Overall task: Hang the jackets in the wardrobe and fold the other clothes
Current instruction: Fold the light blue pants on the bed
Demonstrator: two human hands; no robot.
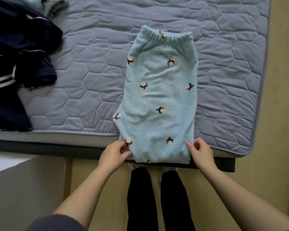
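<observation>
Left hand (114, 154), right hand (201, 152) pinch near corners, fleece pants (158, 97) overhanging mattress (90, 80) edge; navy clothes (15, 55) well left.

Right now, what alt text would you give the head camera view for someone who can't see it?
A person's left hand and right hand pinch the near corners of folded light-blue fleece pants lying on a blue quilted mattress, waistband farthest away. Dark navy clothes lie heaped at the left.

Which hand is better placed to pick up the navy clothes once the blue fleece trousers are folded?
Probably the left hand. Both hands pinch the near corners of the blue fleece trousers, but the navy clothes lie far to the left, so the right hand would have to cross over.
</observation>
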